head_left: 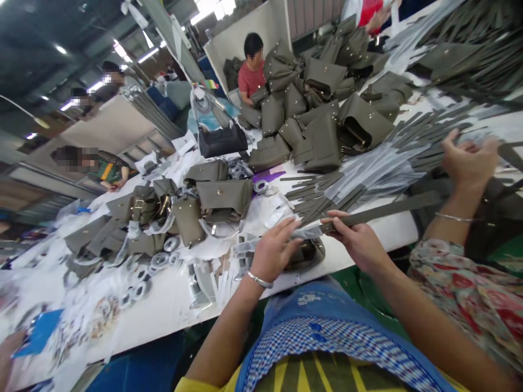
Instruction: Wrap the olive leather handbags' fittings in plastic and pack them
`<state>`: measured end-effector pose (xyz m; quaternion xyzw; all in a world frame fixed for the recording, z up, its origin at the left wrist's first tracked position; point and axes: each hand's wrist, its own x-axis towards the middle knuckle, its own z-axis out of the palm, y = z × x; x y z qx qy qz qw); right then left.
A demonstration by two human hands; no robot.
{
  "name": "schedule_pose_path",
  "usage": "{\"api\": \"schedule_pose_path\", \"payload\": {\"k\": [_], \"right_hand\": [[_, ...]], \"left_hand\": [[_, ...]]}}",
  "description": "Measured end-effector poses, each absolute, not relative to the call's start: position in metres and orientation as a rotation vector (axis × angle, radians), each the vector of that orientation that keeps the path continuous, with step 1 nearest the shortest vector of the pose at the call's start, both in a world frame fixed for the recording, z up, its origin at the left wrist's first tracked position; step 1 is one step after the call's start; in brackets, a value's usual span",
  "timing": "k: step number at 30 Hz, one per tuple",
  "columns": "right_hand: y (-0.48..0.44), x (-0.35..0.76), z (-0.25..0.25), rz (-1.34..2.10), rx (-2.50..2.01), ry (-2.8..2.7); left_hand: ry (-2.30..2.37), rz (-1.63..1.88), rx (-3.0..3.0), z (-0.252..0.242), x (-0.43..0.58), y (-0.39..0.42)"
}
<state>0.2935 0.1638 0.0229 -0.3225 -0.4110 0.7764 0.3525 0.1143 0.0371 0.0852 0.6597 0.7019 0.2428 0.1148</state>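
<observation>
My right hand (362,245) pinches a long olive-green strap (392,211) near its left end, and the strap runs off to the right. My left hand (273,251) is closed on a strip of clear plastic film (308,233) that meets the strap's end between my hands. Exactly how the film and the strap join cannot be made out. Just below my hands lies an olive bag (316,253) with a dark opening, partly hidden by my left hand. Many loose straps (322,193), some in plastic, are spread beyond my hands.
Olive handbags (322,139) are heaped across the table (163,305). A black bag (223,140) stands behind wrapped bags (224,198). Rolls of clear tape (141,288) lie at left. On my right, a co-worker's hand (469,158) is close. A person in red (252,76) sits opposite.
</observation>
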Motion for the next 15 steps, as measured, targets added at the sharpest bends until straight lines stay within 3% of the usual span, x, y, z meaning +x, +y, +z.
{"api": "schedule_pose_path", "payload": {"k": [3,6,11,15], "right_hand": [[0.178,0.302,0.023,1.944,-0.833,-1.061],[0.188,0.306,0.024,1.908,-0.853,-1.035],[0.193,0.304,0.021,1.925,-0.905,-0.861],[0.189,0.297,0.017,2.025,-0.869,-0.777]], "left_hand": [[2.174,0.494,1.69,0.088,0.078,0.025],[1.995,0.347,1.525,0.086,0.047,0.016],[1.979,0.667,1.402,0.093,0.024,0.01],[1.962,0.707,1.435,0.102,0.018,0.021]]}}
